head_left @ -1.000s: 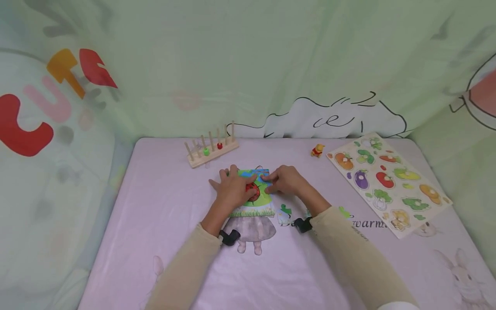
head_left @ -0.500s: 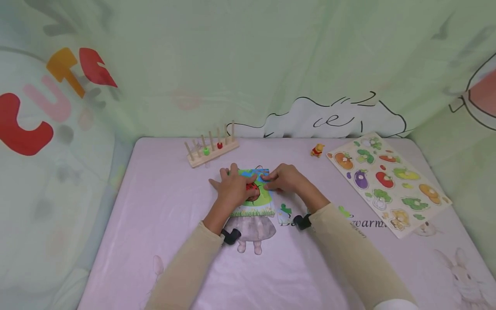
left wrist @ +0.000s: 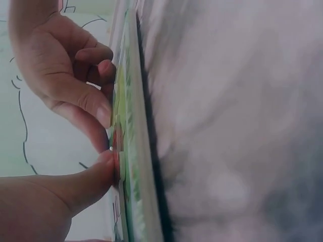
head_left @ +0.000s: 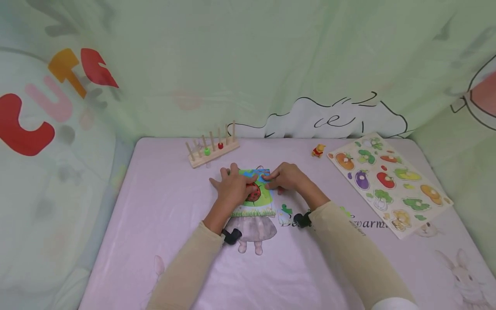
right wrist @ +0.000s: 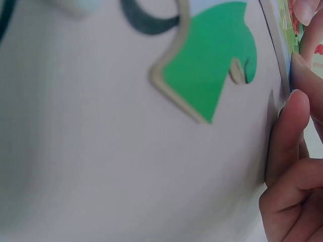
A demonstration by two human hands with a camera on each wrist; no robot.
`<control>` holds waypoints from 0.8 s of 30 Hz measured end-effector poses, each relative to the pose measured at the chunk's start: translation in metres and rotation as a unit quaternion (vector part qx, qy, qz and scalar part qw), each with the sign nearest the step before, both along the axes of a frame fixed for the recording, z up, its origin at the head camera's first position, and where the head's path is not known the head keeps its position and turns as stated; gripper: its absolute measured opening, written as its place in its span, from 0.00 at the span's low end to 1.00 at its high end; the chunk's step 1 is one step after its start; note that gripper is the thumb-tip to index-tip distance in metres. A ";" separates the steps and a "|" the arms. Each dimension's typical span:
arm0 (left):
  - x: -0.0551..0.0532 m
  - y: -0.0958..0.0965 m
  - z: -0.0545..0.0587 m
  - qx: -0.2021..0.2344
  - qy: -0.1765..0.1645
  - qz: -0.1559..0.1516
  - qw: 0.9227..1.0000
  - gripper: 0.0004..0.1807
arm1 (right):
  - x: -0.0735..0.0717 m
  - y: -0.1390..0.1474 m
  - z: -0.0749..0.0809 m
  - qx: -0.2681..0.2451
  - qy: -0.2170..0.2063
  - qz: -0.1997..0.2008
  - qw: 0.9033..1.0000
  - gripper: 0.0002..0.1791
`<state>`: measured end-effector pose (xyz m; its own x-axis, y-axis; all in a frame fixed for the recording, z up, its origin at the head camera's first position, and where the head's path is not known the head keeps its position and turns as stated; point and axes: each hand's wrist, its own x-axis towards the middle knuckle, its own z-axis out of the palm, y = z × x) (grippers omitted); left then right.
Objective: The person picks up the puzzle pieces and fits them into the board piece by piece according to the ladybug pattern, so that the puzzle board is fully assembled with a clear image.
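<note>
A square ladybug jigsaw puzzle (head_left: 253, 212), green and blue with a red spotted bug, lies on the pink cloth between both hands. My left hand (head_left: 230, 189) rests over its left side, fingers spread, thumb and forefinger pressing on the ladybug. In the left wrist view that straight thumb (left wrist: 83, 186) touches the picture's face. My right hand (head_left: 289, 177) is at the upper right edge, thumb and forefinger bent in a pinch on a puzzle piece there, mostly hidden by the fingers. The right wrist view shows a loose green puzzle piece (right wrist: 207, 60) flat on the cloth beside this hand.
Near the right wrist lie loose pieces, one green and white (head_left: 286, 212). A wooden peg stand (head_left: 215, 154) with green and red beads is at the back left. A small bear figure (head_left: 318, 150) stands at the back. A vegetable peg board (head_left: 387, 185) lies on the right.
My right hand shifts very slightly at the puzzle's upper right edge. The left hand stays pressed on the puzzle, and the other things keep their places.
</note>
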<state>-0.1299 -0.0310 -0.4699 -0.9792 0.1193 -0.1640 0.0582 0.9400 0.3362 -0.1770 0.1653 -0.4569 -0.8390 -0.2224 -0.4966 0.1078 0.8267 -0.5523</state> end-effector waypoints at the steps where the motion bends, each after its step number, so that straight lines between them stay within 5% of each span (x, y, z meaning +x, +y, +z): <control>1: -0.001 0.000 0.000 -0.001 -0.002 -0.001 1.000 0.20 | 0.000 0.000 0.000 -0.002 0.001 -0.002 1.000 0.22; 11: -0.002 -0.019 -0.001 0.000 -0.006 -0.040 0.999 0.19 | 0.000 0.001 -0.001 -0.017 -0.005 0.001 1.000 0.18; 24: -0.005 -0.074 0.002 0.050 -0.031 -0.156 0.986 0.21 | 0.001 0.000 0.006 -0.013 -0.019 0.009 1.000 0.19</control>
